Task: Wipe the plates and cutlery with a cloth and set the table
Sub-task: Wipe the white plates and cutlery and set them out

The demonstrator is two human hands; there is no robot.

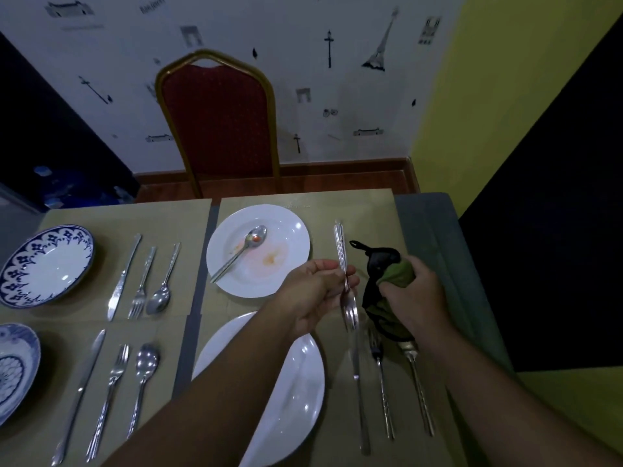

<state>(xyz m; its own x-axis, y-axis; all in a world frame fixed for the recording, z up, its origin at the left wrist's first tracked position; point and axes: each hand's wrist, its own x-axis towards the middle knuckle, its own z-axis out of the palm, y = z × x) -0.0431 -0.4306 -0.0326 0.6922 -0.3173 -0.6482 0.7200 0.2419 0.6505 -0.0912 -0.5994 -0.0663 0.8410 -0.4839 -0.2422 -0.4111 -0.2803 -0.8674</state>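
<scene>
My left hand (315, 291) pinches a fork (341, 246) by its middle, handle pointing away from me and tines toward me above the table. Just to its right, my right hand (414, 294) grips a bunched green and black cloth (387, 264), a finger's width from the fork. A stained white plate (290, 237) with a dirty spoon (251, 241) on it lies beyond my left hand. A second white plate (300, 392) sits under my left forearm. A knife (359, 392), another fork (382, 382) and one more utensil (421, 389), its head under the cloth, lie near my right arm.
Two blue-patterned plates (43, 264) (13, 365) stand at the left, each with a knife, fork and spoon (143, 281) beside it on tan placemats (168, 217). A red chair (219, 123) stands behind the table. The grey table edge (438, 237) runs along the right.
</scene>
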